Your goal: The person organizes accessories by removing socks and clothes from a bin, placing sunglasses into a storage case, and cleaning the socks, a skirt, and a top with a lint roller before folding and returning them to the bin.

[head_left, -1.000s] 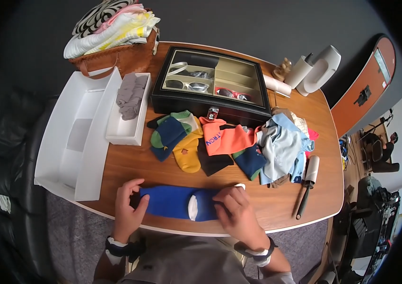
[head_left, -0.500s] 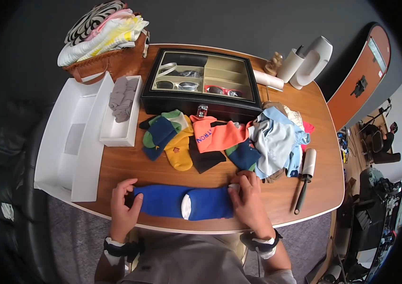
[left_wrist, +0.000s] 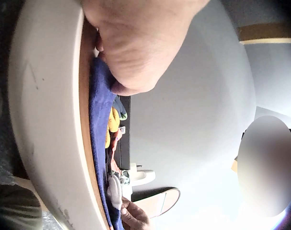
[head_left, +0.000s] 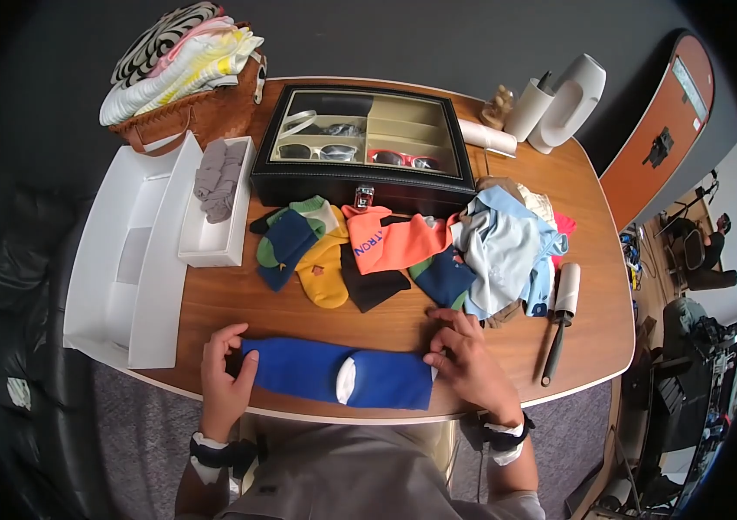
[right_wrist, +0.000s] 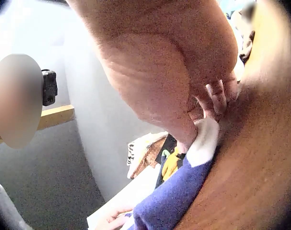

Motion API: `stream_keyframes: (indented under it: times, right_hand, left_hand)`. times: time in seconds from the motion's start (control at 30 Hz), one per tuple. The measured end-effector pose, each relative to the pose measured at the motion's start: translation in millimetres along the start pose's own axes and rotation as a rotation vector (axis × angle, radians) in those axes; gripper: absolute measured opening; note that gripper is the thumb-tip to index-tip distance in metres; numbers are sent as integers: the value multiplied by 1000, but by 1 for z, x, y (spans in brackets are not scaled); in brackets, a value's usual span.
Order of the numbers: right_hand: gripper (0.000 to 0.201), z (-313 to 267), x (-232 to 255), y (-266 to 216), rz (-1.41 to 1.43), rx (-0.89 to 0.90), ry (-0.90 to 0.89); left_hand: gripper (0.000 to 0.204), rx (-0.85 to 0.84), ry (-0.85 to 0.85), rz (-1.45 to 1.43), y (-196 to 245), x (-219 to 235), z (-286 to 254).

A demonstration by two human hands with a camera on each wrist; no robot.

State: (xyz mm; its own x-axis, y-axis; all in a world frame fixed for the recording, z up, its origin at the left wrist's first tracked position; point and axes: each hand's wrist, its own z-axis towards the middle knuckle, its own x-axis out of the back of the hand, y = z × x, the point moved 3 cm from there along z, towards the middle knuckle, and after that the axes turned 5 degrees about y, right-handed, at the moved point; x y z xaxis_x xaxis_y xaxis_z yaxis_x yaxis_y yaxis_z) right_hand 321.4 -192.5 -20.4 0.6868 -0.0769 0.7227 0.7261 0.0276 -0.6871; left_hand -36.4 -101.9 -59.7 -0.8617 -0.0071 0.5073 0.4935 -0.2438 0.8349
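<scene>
A blue sock (head_left: 295,368) with a white heel patch (head_left: 346,381) lies stretched lengthwise near the table's front edge. My left hand (head_left: 228,381) is at its left end, thumb and fingers spread apart, the thumb touching the fabric. At the other end my right hand (head_left: 471,364) has its fingers bent and pinches the sock's white tip (right_wrist: 203,143), which shows beneath the thumb in the right wrist view. Beyond lie a blue-green sock (head_left: 289,241), a yellow sock (head_left: 323,276), a black cloth piece (head_left: 375,284) and an orange lettered sock (head_left: 399,243).
A black glasses case (head_left: 299,189) stands behind the socks. On the left are a white tray (head_left: 156,321) and a white box (head_left: 212,258) with rolled grey fabric. A crumpled light-blue garment (head_left: 503,256) and a lint roller (head_left: 564,308) lie on the right.
My right hand has moved right along the sock to its end, uncovering more of the blue fabric. My left hand stays at the left end. The head view has shifted slightly.
</scene>
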Motion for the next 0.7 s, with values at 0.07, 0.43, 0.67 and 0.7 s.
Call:
stream_keyframes:
  times: [0.07,0.43,0.67,0.7]
  right_hand:
    - [21,-1,8,0,-20,16,-32]
    - [33,-20,-9,-37,-167,149,34]
    - [43,-37,-76,-77,-187,284,-93]
    - [43,-35,-78,-77,-189,284,-91]
  left_hand:
    - [41,0,0,7,0,1,0]
    - [41,9,4,6,2,-1,0]
    - [41,28,5,-154,1,2,-2]
    - [41,68,19,-209,3,3,-2]
